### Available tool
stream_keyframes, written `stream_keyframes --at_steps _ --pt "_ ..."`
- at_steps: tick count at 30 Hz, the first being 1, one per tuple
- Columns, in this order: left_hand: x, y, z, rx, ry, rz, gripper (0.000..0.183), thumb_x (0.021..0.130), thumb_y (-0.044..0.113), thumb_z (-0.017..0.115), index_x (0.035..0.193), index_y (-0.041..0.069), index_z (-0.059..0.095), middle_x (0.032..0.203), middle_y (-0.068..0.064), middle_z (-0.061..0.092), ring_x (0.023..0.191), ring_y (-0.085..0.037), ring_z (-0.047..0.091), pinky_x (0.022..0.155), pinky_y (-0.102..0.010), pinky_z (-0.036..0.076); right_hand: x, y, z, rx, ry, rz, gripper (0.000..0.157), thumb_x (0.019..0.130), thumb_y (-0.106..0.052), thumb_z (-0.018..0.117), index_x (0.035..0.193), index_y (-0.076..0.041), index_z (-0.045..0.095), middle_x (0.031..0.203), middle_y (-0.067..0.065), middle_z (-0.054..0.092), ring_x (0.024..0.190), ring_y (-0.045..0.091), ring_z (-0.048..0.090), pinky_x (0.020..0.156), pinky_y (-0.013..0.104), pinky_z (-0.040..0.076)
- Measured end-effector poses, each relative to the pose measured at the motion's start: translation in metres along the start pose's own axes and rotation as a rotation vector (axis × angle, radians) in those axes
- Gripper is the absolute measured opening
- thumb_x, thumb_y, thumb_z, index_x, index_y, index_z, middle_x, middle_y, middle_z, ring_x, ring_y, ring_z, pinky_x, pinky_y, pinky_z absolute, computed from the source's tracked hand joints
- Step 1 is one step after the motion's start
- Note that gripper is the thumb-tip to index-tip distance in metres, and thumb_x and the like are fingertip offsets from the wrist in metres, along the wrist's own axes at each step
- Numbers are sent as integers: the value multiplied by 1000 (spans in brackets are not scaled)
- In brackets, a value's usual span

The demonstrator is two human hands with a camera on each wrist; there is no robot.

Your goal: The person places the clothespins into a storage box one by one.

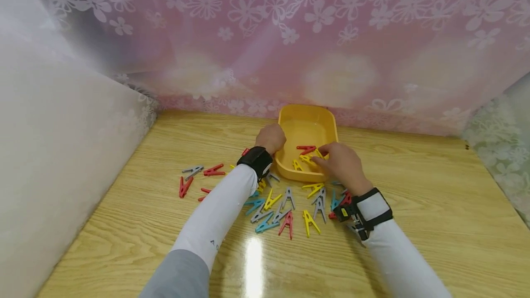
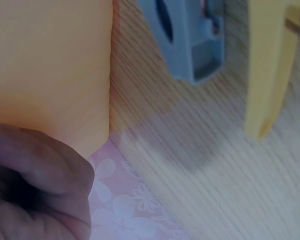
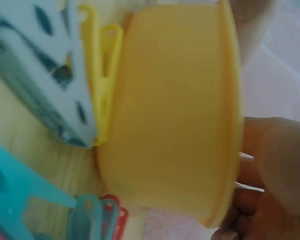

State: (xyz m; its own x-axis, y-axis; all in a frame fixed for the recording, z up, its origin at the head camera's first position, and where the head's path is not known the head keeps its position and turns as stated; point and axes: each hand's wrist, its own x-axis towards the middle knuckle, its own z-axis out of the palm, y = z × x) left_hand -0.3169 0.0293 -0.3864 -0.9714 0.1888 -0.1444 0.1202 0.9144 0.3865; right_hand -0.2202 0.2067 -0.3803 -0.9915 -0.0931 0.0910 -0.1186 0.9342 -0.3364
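Note:
A yellow plastic basin [image 1: 308,125] stands on the table against the curtain. My left hand [image 1: 271,138] grips its left rim with curled fingers; in the left wrist view the thumb side of that hand [image 2: 45,170] lies against the basin's outer wall [image 2: 55,60]. Over the basin's front right part, my right hand [image 1: 344,162] pinches a yellow clothespin [image 1: 319,153] between thumb and fingers. Inside the basin lie a red clothespin [image 1: 306,149] and yellow ones [image 1: 296,165]. From the right wrist view, the right hand [image 3: 277,175] is at the rim, its fingertips hidden behind it.
Several red, yellow, grey and blue clothespins [image 1: 288,197] lie scattered in front of the basin, some under the wrists. More red and grey clothespins [image 1: 214,170] are to the left. A pink floral curtain [image 1: 248,59] closes off the table's back edge, and a white wall [image 1: 74,118] its left.

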Motion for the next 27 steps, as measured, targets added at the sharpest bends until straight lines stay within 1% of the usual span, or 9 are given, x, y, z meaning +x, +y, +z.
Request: stream_keyframes --at_steps 3,6,9,11,16,19,21,23,27 --pt "0 0 0 11 3 3 22 97 16 49 89 4 65 77 -7 58 62 -19 58 49 -25 47 2 0 5 -51 -15 -8 27 85 -31 73 90 -5 72 77 8 62 64 23 52 56 33 41" --pt "0 0 -1 7 -1 -6 22 98 17 49 88 5 65 77 -7 58 62 -19 58 49 -25 47 4 -1 7 -96 -11 -38 24 83 -30 74 77 -8 69 60 2 47 54 20 43 49 30 30" --pt "-1 1 -1 -7 -13 -15 22 98 17 49 89 4 65 76 -7 58 61 -19 58 48 -25 47 3 -3 7 -133 -20 -47 25 83 -30 73 73 -8 67 54 0 37 51 19 39 49 30 24" --pt "-1 1 0 -12 -17 -21 23 98 17 49 90 4 65 75 -7 58 59 -18 58 47 -25 47 3 -4 7 -145 -36 -37 24 83 -30 74 73 -8 69 54 -1 39 51 19 41 48 29 26" --pt "-2 3 2 -33 -25 -27 22 98 17 49 91 3 65 74 -7 58 57 -18 59 46 -25 48 0 -4 6 -121 -45 -18 25 84 -31 72 80 -6 72 59 2 51 55 21 48 49 31 32" --pt "-1 3 3 -27 -26 -21 23 98 17 49 89 4 65 75 -7 57 59 -18 58 47 -25 47 -5 2 4 -31 29 -33 27 89 -29 66 91 -4 74 76 9 64 67 25 57 56 35 42" --pt "0 2 4 -26 -19 -16 22 97 16 49 87 4 64 75 -8 58 59 -19 58 47 -25 47 -9 7 0 57 86 -36 30 93 -28 61 102 -2 73 92 13 68 72 27 58 58 38 45" --pt "1 1 3 -20 -9 -9 22 97 15 49 86 4 64 75 -8 58 59 -19 58 47 -26 47 -13 13 -5 137 135 -32 32 96 -26 57 110 -1 70 104 16 67 68 27 57 55 38 44" --pt "1 -1 3 -27 6 -5 22 97 14 48 87 3 65 76 -9 59 60 -20 59 47 -26 48 -20 28 -15 215 173 0 35 99 -27 52 116 0 66 107 17 65 54 22 45 45 33 33"
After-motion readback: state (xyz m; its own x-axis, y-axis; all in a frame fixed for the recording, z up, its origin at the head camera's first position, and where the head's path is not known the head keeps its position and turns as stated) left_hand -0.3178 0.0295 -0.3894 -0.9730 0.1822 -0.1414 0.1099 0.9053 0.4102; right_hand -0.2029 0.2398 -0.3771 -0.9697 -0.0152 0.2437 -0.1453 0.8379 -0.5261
